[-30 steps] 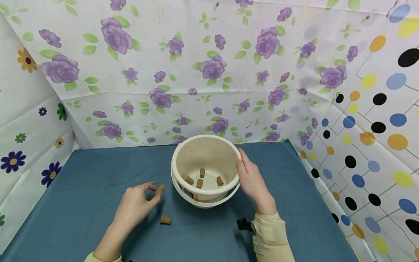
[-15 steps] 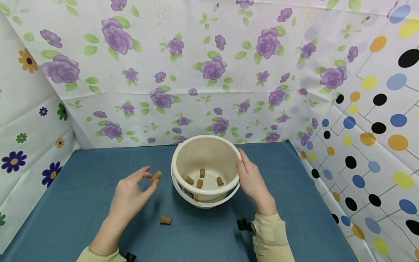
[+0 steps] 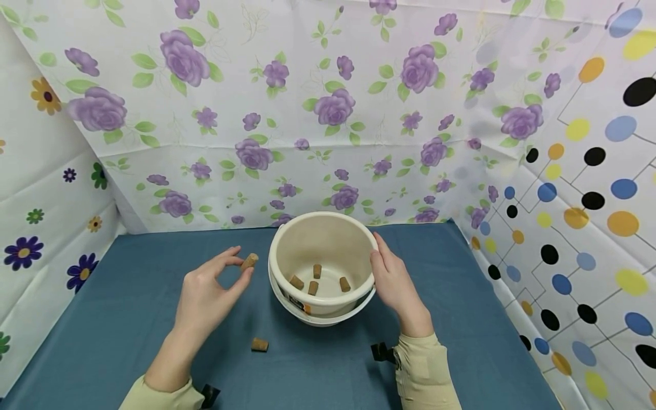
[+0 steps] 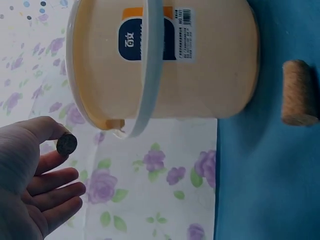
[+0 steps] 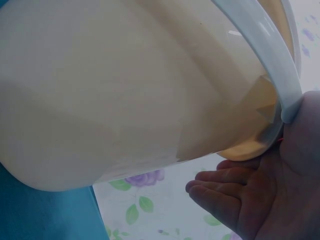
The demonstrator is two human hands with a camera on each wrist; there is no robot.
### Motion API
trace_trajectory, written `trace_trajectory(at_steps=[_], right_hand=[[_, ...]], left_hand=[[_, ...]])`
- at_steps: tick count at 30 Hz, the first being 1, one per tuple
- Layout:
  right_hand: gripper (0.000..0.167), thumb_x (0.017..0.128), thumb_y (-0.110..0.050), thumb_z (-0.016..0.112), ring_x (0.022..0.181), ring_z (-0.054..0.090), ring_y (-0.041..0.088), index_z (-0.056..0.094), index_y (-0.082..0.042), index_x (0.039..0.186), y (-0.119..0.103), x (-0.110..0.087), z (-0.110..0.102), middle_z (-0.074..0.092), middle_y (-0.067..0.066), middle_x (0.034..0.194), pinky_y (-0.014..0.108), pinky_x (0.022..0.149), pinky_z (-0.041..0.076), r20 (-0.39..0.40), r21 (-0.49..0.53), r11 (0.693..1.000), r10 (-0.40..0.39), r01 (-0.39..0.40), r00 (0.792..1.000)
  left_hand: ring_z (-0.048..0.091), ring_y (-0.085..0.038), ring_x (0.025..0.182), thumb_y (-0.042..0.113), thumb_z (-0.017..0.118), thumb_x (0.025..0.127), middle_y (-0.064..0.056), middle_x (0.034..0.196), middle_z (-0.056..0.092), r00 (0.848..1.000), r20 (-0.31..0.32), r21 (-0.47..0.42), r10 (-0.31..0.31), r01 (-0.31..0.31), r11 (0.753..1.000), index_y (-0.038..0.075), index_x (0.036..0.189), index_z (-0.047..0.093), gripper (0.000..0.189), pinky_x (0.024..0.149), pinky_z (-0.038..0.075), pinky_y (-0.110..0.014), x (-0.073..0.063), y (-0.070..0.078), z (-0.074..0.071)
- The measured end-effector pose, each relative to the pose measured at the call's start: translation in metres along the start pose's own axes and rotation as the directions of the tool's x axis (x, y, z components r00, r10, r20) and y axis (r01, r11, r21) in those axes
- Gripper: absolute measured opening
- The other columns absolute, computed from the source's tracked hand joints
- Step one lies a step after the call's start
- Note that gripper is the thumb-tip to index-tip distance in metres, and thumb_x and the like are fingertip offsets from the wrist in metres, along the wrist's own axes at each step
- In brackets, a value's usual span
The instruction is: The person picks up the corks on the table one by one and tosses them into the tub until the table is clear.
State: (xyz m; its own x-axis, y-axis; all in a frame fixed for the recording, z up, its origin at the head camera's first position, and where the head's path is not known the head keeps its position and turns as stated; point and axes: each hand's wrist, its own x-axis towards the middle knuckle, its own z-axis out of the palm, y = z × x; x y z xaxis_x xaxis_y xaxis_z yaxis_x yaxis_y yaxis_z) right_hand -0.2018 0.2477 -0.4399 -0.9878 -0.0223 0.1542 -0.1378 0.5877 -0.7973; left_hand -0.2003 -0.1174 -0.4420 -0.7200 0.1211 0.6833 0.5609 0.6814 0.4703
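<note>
A cork (image 3: 249, 261) is pinched between the thumb and index finger of my left hand (image 3: 207, 296), above the cloth and left of the bucket's rim. In the left wrist view the cork's dark round end (image 4: 66, 143) shows, and the other fingers are spread loosely. The cream plastic bucket (image 3: 323, 308) stands upright, its white handle (image 3: 320, 324) hanging down in front. Several corks (image 3: 313, 287) lie on its floor. My right hand (image 3: 397, 282) holds the bucket's right rim, with the thumb near the handle joint. One more cork (image 3: 259, 344) lies on the cloth in front.
A blue cloth (image 3: 307, 376) covers the table. Behind it hangs a white sheet with purple flowers (image 3: 333, 108). A sheet with coloured dots (image 3: 589, 228) closes the right side, and a flowered sheet (image 3: 41, 228) the left.
My left hand has lifted the pinched cork from low by the bucket, away from me to about rim height. My right hand and the bucket have stayed in place.
</note>
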Motion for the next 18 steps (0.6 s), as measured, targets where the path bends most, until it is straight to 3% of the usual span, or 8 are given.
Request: trace_trajectory(at_steps=[1, 3, 5, 8, 12, 18], right_hand=[[0.059, 0.119, -0.033, 0.031, 0.145, 0.051, 0.042, 0.022, -0.007, 0.171, 0.000, 0.000, 0.000, 0.040, 0.023, 0.166, 0.063, 0.115, 0.043, 0.001, 0.000, 1.000, 0.001, -0.001, 1.000], [0.059, 0.119, -0.033, 0.031, 0.145, 0.051, 0.042, 0.022, -0.008, 0.171, 0.000, 0.000, 0.000, 0.040, 0.023, 0.166, 0.063, 0.115, 0.043, -0.001, 0.002, 1.000, 0.003, -0.003, 1.000], [0.059, 0.119, -0.034, 0.031, 0.144, 0.051, 0.042, 0.023, -0.008, 0.171, 0.000, 0.000, 0.000, 0.040, 0.023, 0.166, 0.063, 0.114, 0.043, -0.002, 0.002, 1.000, 0.004, -0.004, 1.000], [0.060, 0.119, -0.034, 0.031, 0.144, 0.051, 0.042, 0.023, -0.007, 0.171, 0.000, 0.000, 0.000, 0.041, 0.023, 0.166, 0.063, 0.115, 0.043, -0.007, -0.002, 1.000, 0.001, -0.001, 1.000], [0.060, 0.119, -0.035, 0.031, 0.145, 0.051, 0.042, 0.023, -0.007, 0.171, 0.001, 0.000, 0.001, 0.041, 0.023, 0.166, 0.063, 0.115, 0.043, -0.010, -0.005, 1.000, -0.002, 0.002, 1.000], [0.059, 0.119, -0.033, 0.032, 0.145, 0.051, 0.042, 0.023, -0.008, 0.171, 0.002, 0.000, 0.001, 0.041, 0.023, 0.166, 0.063, 0.115, 0.043, -0.005, 0.003, 1.000, -0.002, 0.002, 1.000]], left_hand=[[0.063, -0.015, 0.054, 0.011, 0.091, 0.086, -0.016, 0.126, 0.076, 1.000, -0.004, -0.009, 0.006, -0.006, 1.000, 0.004, 0.100, 0.081, 0.018, 0.041, 0.030, -0.025, 0.001, 0.001, 0.000], [0.075, -0.028, 0.073, 0.010, 0.091, 0.086, -0.016, 0.127, 0.076, 1.000, -0.011, -0.020, 0.023, -0.023, 1.000, 0.003, 0.100, 0.081, 0.019, 0.045, 0.046, -0.029, 0.004, 0.004, 0.000], [0.078, -0.033, 0.085, 0.009, 0.091, 0.086, -0.017, 0.128, 0.075, 0.999, -0.007, -0.034, 0.037, -0.037, 0.999, 0.002, 0.100, 0.081, 0.019, 0.047, 0.050, -0.037, 0.005, 0.007, 0.001], [0.076, -0.039, 0.108, 0.008, 0.091, 0.085, -0.018, 0.128, 0.075, 0.998, -0.005, -0.043, 0.066, -0.066, 0.997, 0.000, 0.101, 0.080, 0.020, 0.068, 0.063, -0.050, 0.008, 0.010, 0.002], [0.074, -0.038, 0.114, 0.008, 0.091, 0.085, -0.018, 0.129, 0.075, 0.996, 0.000, -0.063, 0.087, -0.087, 0.994, 0.000, 0.102, 0.080, 0.022, 0.084, 0.062, -0.057, 0.010, 0.013, 0.004], [0.073, -0.036, 0.118, 0.009, 0.092, 0.085, -0.017, 0.130, 0.075, 0.995, -0.004, -0.077, 0.102, -0.102, 0.992, 0.000, 0.103, 0.080, 0.023, 0.088, 0.061, -0.056, 0.012, 0.019, 0.006]])
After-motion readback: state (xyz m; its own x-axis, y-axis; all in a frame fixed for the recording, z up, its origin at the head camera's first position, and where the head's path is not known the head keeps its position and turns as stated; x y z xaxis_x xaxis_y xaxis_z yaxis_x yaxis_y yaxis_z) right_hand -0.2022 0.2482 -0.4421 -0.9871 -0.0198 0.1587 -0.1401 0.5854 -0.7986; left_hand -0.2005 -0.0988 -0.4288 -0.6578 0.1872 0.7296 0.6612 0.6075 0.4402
